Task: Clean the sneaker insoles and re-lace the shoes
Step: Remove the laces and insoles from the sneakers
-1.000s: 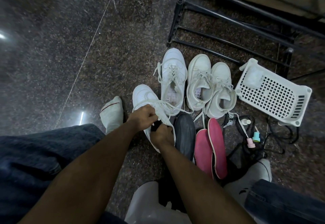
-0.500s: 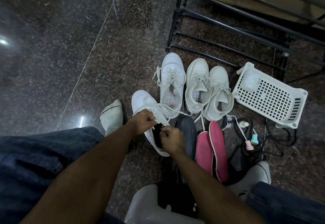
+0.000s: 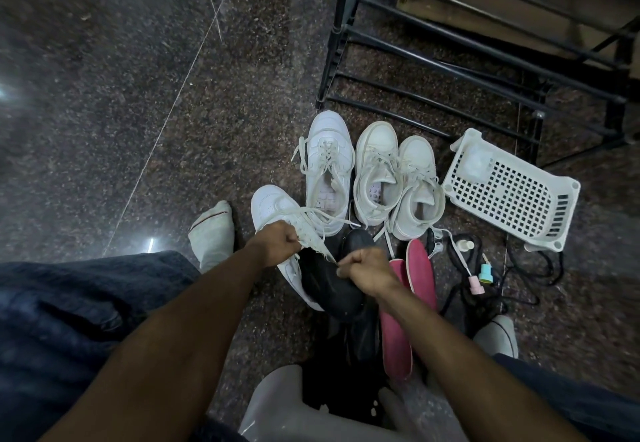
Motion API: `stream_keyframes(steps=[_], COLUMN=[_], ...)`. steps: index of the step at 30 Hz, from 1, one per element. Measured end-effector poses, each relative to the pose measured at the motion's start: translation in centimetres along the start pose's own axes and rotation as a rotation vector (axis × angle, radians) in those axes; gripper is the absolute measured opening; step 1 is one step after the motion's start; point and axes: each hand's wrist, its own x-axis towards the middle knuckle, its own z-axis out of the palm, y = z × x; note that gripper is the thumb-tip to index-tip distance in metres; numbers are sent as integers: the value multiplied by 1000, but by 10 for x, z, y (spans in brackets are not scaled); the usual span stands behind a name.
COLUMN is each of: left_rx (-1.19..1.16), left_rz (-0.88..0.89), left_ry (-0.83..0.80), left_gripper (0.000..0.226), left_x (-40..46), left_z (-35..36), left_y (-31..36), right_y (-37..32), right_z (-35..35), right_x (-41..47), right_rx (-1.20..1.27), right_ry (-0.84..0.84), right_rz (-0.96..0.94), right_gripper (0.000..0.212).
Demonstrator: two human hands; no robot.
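Observation:
On the floor between my feet lies a white sneaker (image 3: 273, 206), toe pointing away. My left hand (image 3: 275, 245) grips its loose laces and tongue at the opening. My right hand (image 3: 367, 270) is a closed fist just right of it, holding a black insole (image 3: 325, 289) that sticks out of the sneaker's opening. A second dark insole (image 3: 358, 239) lies beside it. Two pink insoles (image 3: 420, 268) lie to the right. Another white sneaker (image 3: 327, 167) and a white pair (image 3: 394, 178) stand behind, laces loose.
A white perforated basket (image 3: 512, 192) lies on its side at the right. Behind the shoes stands a black metal rack (image 3: 433, 67). Dark cords and small bottles (image 3: 486, 273) lie near my right foot (image 3: 495, 334). A white plastic seat (image 3: 284, 407) is beneath me.
My right hand has drawn back and to the right from the sneaker's opening, and more of the black insole shows. My left hand stays on the laces.

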Motion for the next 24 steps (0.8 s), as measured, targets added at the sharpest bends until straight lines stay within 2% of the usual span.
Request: stream_keyframes(steps=[4, 6, 8, 11, 13, 14, 18, 24], left_rx=[15, 27, 29, 35, 48, 51, 92, 44], left_rz=[3, -5, -15, -39, -53, -61, -84, -144], left_ry=[-18, -11, -10, -15, -10, -5, 27, 95], left_gripper=[31, 34, 36, 35, 32, 29, 23, 21], left_x=[2, 2, 2, 0, -1, -2, -6, -2], left_z=[1, 1, 2, 2, 2, 3, 1, -16], left_y=[0, 1, 2, 5, 7, 8, 13, 10], right_y=[10, 11, 6, 3, 6, 10, 21, 2], right_z=[-55, -63, -57, -25, 5, 18, 35, -21], right_x=[-15, -17, -22, -32, -37, -38, -38, -45], right_rx=[-259, -447, -713, -1043, -1123, -1172, -1184, -978], right_ry=[-198, -221, -194, -77, -13, 20, 104, -101], right_rz=[25, 0, -52, -217, -279, -294, -331, -428], right_gripper=[23, 20, 10, 74, 102, 109, 106, 86])
